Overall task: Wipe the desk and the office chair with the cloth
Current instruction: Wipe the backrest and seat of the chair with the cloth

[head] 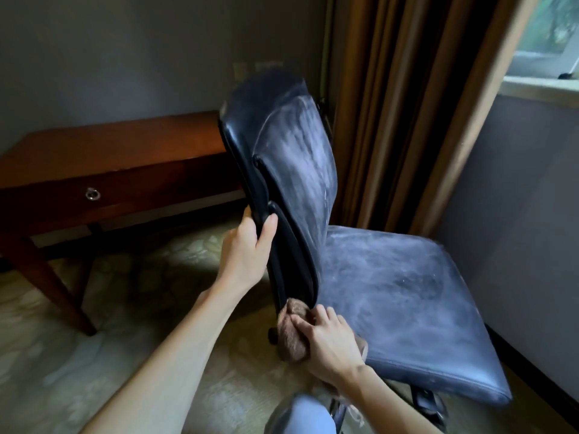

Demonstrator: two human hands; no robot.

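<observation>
Left grip (250,245) holds chair backrest (282,158); right grip (329,343) clutches cloth (293,336)

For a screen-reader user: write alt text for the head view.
The left hand grips the backrest edge of a dusty blue office chair while the right hand holds a brown cloth against the backrest's base. A wooden desk stands behind.

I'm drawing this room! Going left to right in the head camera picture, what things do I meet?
First the desk, left hand gripping the chair back, cloth, right hand, chair seat, window.
</observation>
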